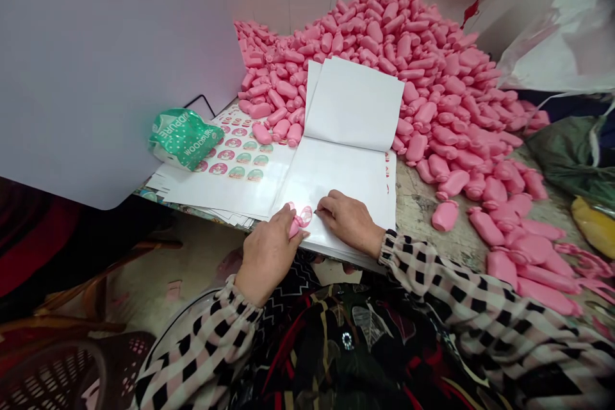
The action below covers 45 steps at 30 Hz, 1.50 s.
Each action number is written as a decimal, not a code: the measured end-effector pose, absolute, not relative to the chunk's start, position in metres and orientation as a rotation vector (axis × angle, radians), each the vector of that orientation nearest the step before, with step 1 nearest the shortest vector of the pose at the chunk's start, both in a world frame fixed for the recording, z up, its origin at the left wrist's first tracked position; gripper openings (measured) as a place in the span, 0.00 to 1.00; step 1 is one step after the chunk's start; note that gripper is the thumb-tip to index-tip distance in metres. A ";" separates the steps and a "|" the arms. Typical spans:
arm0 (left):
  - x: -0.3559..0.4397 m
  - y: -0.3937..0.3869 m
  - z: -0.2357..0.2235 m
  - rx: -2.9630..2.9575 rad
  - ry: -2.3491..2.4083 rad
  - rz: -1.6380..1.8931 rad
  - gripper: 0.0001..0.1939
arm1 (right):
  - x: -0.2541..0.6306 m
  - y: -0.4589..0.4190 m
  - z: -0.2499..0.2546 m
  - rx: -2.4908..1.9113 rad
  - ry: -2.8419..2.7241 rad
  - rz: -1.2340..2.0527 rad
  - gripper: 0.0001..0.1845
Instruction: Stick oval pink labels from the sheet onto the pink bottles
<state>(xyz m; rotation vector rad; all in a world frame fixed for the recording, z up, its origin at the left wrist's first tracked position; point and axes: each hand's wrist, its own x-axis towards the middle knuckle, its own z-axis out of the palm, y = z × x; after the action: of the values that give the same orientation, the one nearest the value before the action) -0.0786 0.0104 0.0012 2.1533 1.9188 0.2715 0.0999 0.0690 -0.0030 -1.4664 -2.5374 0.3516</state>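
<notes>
My left hand (pixel 272 250) is closed around a small pink bottle (pixel 294 228), low over the front of a stack of white sheets (pixel 336 173). Right beside the bottle is an oval pink-and-white sticker (pixel 305 215); I cannot tell whether it lies on the sheet or touches the bottle. My right hand (pixel 350 218) rests on the stack just right of the sticker, thumb and fingers pinched together. What sits in that pinch, if anything, is too small to make out. The upper sheets of the stack are folded back, leaning toward the bottles behind.
A large heap of pink bottles (pixel 384 38) fills the back and right of the table. To the left lie sticker sheets (pixel 250 160) under a green packet (pixel 185 139). A pale panel (pixel 115 64) stands at far left. A white plastic bag (pixel 562 45) is at back right.
</notes>
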 end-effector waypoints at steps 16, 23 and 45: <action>-0.077 0.007 -0.003 2.002 1.939 0.370 0.26 | 0.078 0.055 -0.009 -1.794 -2.013 0.608 0.10; -0.076 0.007 -0.004 2.023 1.958 0.390 0.28 | 0.076 0.048 0.006 -1.580 -2.060 0.395 0.12; -0.050 0.008 0.023 0.269 0.784 1.052 0.23 | 0.098 0.027 0.032 -1.279 -1.706 1.095 0.12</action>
<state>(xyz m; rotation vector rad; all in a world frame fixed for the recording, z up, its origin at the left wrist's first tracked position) -0.0502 0.0077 0.0225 0.2691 0.7837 1.0517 0.0978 0.0267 0.0324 -1.2793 -1.7061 1.0949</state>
